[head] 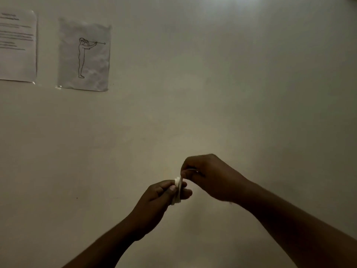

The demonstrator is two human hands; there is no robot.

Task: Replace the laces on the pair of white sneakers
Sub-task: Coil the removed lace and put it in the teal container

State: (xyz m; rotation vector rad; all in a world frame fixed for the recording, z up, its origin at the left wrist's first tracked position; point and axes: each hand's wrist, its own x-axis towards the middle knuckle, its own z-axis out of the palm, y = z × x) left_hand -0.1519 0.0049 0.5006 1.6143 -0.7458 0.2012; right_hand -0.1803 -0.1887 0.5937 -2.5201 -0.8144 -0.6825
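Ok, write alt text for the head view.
Two hands hold a small white lace bundle before a dim wall: left hand grips it, right hand pinches its top. Two paper sheets hang upper left.

Both bare forearms reach up from the near edge and meet mid-scene. The left hand (164,196) has fingers curled, thumb pinching. The right hand (208,176), higher and just right, is bent at the wrist, fingertips pinched beside the left.
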